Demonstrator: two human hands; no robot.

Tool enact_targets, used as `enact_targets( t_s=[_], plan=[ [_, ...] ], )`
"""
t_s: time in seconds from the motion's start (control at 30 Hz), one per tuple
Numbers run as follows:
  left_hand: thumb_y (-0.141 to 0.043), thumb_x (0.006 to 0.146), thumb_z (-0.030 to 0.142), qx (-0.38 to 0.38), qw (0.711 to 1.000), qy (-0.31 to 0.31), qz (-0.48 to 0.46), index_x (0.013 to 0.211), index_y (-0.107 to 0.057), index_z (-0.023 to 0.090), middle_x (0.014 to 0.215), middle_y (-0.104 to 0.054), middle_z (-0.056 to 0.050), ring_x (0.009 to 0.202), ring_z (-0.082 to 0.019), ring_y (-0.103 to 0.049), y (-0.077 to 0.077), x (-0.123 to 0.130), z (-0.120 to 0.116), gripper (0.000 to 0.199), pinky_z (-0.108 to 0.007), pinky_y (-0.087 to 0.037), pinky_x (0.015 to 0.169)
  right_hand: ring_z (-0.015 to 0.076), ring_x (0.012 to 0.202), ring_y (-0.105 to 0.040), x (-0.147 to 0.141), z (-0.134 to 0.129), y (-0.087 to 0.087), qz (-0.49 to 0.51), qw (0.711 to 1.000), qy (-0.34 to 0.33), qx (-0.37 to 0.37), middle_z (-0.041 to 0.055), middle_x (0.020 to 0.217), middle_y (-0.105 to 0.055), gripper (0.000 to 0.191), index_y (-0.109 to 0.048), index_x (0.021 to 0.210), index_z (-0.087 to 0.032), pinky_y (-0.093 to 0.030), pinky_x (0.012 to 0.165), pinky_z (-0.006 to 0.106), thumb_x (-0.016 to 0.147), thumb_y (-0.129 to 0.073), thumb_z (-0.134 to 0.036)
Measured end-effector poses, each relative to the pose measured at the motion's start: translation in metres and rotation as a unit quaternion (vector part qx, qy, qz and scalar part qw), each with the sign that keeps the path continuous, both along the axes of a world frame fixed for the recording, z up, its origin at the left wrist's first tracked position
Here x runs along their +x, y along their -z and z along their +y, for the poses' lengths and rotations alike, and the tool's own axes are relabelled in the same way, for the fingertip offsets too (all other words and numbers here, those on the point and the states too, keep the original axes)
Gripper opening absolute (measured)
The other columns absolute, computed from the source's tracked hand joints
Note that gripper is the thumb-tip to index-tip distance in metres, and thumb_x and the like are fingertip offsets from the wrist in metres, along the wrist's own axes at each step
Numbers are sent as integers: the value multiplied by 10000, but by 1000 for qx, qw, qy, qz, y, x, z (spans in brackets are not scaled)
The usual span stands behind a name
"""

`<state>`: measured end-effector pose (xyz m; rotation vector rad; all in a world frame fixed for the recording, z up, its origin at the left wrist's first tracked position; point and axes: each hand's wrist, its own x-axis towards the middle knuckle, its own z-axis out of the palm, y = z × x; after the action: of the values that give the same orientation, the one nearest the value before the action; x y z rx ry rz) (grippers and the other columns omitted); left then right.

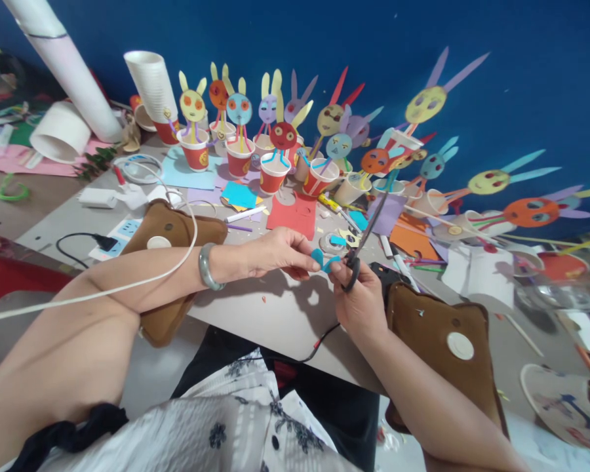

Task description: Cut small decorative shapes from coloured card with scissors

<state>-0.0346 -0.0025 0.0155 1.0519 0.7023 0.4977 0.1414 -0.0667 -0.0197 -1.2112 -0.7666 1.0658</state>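
Note:
Between my two hands, over the near part of the table, is a small piece of blue paper. My left hand pinches a blue bit with thumb and fingertips. In my right hand are the black-handled scissors, their blades pointing up and away; the same hand's thumb and finger also pinch blue paper. Whether the two blue bits are one piece I cannot tell. Just beyond the hands lie a roll of clear tape and a red paper sheet with cut-outs.
Paper cups with rabbit-faced paper figures line the back by the blue wall. Brown cushion-like pads lie at both sides. A white cable crosses my left arm; a power strip sits at left.

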Motion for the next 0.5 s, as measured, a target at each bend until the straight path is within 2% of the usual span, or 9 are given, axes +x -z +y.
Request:
enact_targets(
  t_s=[0.33, 0.5],
  plan=[
    [-756, 750, 39, 6, 1000, -17, 25, 726, -615, 88, 602, -658, -4, 524, -93, -651, -3, 1, -4, 151, -213, -551, 550, 103, 582, -512, -7, -2, -5, 58, 997, -45, -29, -43, 647, -567, 275, -645, 683, -197, -419, 592, 274, 565, -880, -277],
    [-769, 745, 48, 8, 999, -15, 33, 711, -606, 88, 592, -651, 3, 507, -85, -640, -4, 3, -4, 171, -196, -528, 524, 94, 589, -499, -9, -4, -5, 57, 997, -35, -23, -52, 643, -543, 316, -612, 650, -192, -405, 599, 262, 576, -894, -314]
  ],
)
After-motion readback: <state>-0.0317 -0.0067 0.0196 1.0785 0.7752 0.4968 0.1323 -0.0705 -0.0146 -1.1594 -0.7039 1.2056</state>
